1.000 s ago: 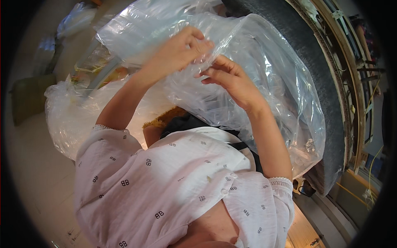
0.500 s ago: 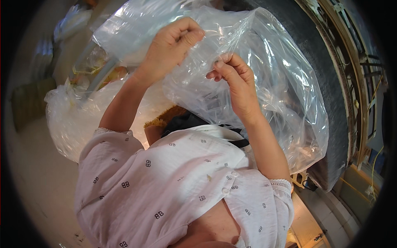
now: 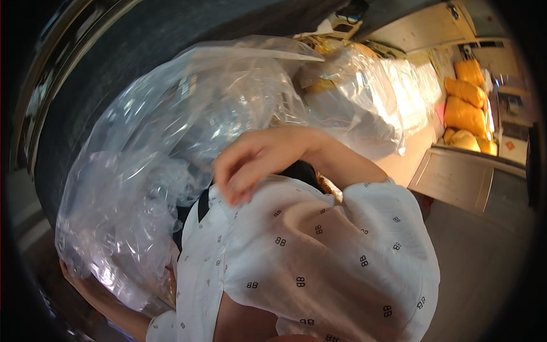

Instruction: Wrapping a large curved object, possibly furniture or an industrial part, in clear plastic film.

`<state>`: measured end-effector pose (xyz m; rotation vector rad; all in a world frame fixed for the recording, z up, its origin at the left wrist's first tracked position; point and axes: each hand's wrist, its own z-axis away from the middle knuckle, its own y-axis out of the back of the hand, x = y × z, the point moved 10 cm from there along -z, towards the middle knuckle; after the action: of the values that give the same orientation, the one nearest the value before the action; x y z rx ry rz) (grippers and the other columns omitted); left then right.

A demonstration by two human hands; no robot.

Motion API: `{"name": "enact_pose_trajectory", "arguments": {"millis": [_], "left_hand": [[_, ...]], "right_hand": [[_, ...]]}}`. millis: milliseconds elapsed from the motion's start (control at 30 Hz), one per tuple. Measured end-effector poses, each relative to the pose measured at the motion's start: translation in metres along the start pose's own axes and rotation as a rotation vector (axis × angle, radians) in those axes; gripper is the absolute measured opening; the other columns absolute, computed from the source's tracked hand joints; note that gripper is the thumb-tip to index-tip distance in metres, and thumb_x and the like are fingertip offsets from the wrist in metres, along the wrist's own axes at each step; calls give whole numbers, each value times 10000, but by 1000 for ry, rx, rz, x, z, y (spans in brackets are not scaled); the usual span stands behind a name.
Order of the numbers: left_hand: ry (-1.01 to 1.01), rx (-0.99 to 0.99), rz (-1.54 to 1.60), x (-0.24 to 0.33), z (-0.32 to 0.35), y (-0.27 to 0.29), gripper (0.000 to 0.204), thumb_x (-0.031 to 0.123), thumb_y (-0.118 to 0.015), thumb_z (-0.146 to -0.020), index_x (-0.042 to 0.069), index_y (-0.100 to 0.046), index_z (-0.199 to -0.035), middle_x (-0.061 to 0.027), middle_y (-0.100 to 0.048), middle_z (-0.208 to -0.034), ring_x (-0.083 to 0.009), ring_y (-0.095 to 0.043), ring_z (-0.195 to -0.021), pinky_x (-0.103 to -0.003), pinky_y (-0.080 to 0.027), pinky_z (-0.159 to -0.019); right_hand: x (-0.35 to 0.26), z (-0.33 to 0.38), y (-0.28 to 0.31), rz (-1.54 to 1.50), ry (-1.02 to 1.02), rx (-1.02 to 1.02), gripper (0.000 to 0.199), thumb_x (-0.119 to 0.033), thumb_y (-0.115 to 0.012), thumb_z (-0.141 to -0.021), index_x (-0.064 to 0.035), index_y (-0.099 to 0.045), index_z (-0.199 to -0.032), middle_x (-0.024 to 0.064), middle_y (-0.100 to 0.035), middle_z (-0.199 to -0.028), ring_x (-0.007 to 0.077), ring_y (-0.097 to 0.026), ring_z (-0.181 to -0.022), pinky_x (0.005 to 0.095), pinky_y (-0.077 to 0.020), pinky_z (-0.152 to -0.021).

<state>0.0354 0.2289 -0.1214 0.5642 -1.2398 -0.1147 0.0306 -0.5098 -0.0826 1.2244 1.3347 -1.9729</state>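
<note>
- We see the left hand [image 3: 64, 269] under the clear plastic bag [image 3: 165, 171], its grip hidden; we cannot tell.
- Right hand [image 3: 256, 159]: fingers loosely curled, empty, on the white shirt [image 3: 319, 251].
- We judge the bag mid-lift; steadying it next needs both hands.

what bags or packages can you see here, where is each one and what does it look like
Large clear plastic bag: centre-left, crinkled, bulging, left hand at its lower edge, right hand beside it.
Clear filled bags: upper middle, in a row along the floor, pale contents.
Yellow sacks: upper right, stacked, plump.
</note>
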Motion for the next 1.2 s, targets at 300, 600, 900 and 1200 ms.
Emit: {"name": "enact_pose_trajectory", "arguments": {"millis": [300, 600, 900, 1200], "left_hand": [[-157, 242, -1233, 131, -105, 4, 416, 282, -441, -908, -17, -529, -1183, -194, -553, -1168, -302, -541, -1049, -359, -395, -916], [-590, 225, -1098, 307, -48, -221, 354, 306, -495, -917, 35, -594, -1123, -92, -604, -1115, -206, -560, -1032, -292, -402, -897], [-631, 169, -1113, 331, -37, -256, 335, 273, -525, -907, 12, -606, -1100, -83, -618, -1085, -151, -565, -999, -257, -410, -878], [-314, 592, -1034, 268, 26, -194, 480, 455, -412, -899, 41, -622, -1018, -198, -608, -1028, -336, -570, -996, -409, -437, -849]], "right_hand": [[260, 402, 243, -491, 137, 1863, 170, -236, -511, -894, -80, -524, -828, 18, -548, -699, 86, -519, -558, 203, -416, -450], [351, 540, 276, -418, -20, 2211, 143, -185, -546, -851, -47, -561, -815, 30, -577, -711, 101, -511, -548, 234, -360, -445], [497, 450, 286, 704, -730, 1581, 264, -284, -554, -815, -45, -645, -881, 149, -646, -836, 293, -588, -723, 398, -466, -654], [492, 345, 225, -168, -539, 1336, 369, -347, -500, -837, -59, -572, -1056, 59, -604, -951, 180, -579, -800, 305, -441, -680]]}}
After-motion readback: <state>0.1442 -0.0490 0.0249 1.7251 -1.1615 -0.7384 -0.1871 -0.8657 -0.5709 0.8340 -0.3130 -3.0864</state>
